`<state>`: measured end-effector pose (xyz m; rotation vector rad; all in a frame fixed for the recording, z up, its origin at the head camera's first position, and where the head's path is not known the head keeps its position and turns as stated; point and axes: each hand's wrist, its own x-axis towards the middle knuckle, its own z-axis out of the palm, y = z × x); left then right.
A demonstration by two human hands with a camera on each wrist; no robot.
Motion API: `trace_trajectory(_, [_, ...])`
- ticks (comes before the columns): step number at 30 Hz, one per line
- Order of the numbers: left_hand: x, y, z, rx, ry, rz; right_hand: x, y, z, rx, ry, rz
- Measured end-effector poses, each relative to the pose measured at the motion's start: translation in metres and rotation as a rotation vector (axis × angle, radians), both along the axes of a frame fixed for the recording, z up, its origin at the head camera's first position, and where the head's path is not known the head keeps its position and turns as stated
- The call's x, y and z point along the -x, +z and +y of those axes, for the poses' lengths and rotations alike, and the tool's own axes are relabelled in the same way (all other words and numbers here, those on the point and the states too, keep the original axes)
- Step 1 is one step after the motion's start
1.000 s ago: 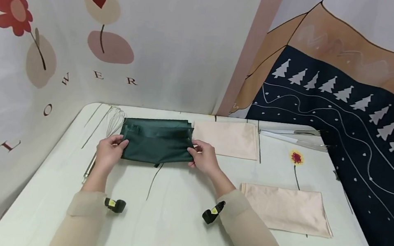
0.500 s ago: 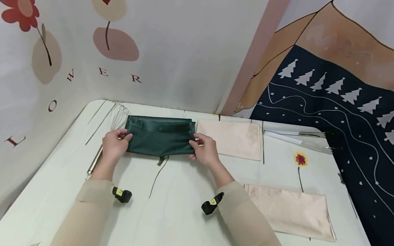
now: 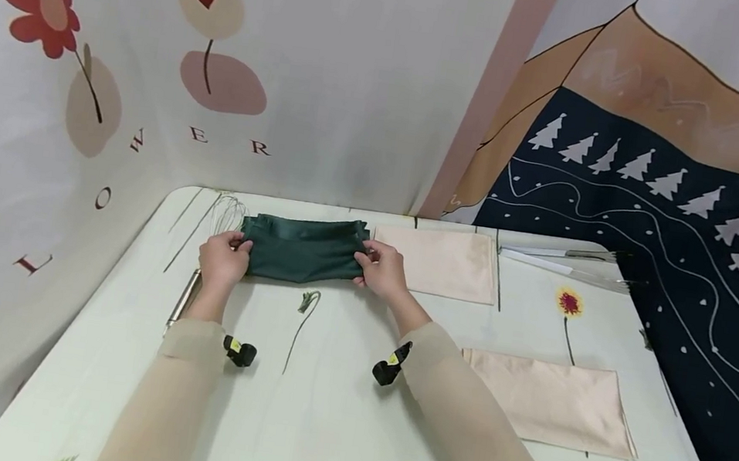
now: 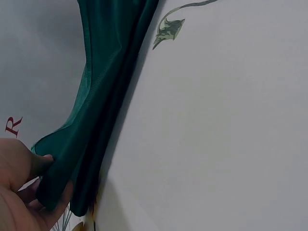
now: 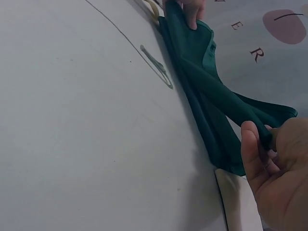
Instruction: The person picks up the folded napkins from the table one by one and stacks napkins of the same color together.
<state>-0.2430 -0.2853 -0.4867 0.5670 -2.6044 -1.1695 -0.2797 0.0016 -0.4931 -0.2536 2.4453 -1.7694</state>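
Observation:
A folded dark green satin cloth [image 3: 304,249] lies between both hands at the back of the table. My left hand [image 3: 223,258] pinches its left edge between thumb and fingers; in the left wrist view the left hand [image 4: 24,185] has its thumb over the fold. On the right edge, my right hand [image 3: 384,270] pinches the cloth likewise. Several layers of the green cloth [image 5: 207,91] show loosely stacked in the right wrist view, the top fold raised near the right hand [image 5: 279,168]. A whisk [image 3: 185,298] lies left of the cloth, partly hidden by the left hand.
A folded pale pink cloth [image 3: 438,263] lies right beside the green one. Another folded pink cloth [image 3: 553,403] is nearer, by the right forearm. Two long white-handled utensils [image 3: 557,267] lie at the back right edge. A patterned curtain wall [image 3: 330,101] stands behind the table.
Both hands have moved the near edge of the green cloth away from the person, making it look narrower. A printed bud on the tablecloth now shows in front of it. The view has shifted slightly.

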Motion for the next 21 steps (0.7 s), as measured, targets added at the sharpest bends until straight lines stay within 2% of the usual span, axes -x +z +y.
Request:
trace_trajectory(5, [0.005,0.0,0.002,-0.002,-0.002,0.041,0.005,-0.004,-0.001,-0.032,-0.036,-0.001])
trace_trajectory(8, [0.006,-0.001,0.002,-0.007,-0.02,0.057,0.007,-0.007,0.0,-0.159,-0.039,0.029])
trace_trajectory(12, [0.003,-0.002,0.0,0.003,-0.039,0.043,0.008,-0.008,0.001,-0.315,-0.037,0.056])
trace_trajectory(21, [-0.004,0.003,-0.003,0.031,0.014,-0.033,0.007,-0.004,0.007,-0.298,-0.061,0.0])
